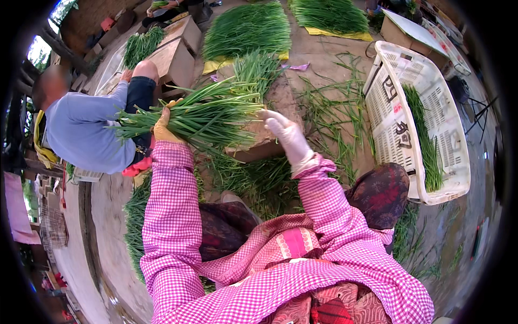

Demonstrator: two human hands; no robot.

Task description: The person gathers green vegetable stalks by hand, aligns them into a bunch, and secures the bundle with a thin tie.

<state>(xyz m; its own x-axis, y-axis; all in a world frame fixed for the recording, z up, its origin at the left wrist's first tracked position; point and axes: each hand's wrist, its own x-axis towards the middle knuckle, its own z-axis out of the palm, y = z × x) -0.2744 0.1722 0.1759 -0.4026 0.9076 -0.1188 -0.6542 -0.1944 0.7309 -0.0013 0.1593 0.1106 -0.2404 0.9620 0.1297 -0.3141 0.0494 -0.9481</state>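
Note:
A loose bunch of green chives is held level above a low block, its leafy tips to the left and pale stalk ends to the right. My left hand, in a yellowish glove, is wrapped round the bunch near its leafy side. At the stalk ends is my right hand in a white glove, thumb and fingertips pinched together against them. Under the bunch stands the low brown block, with more chives on its far part. Loose chives lie in a heap between the block and my legs.
On the right stands a white plastic crate with chives along its inside. Large chive piles rest on yellow sheets at the back. A co-worker in a pale blue top sits close on the left, by cardboard boxes. Scattered stalks litter the floor.

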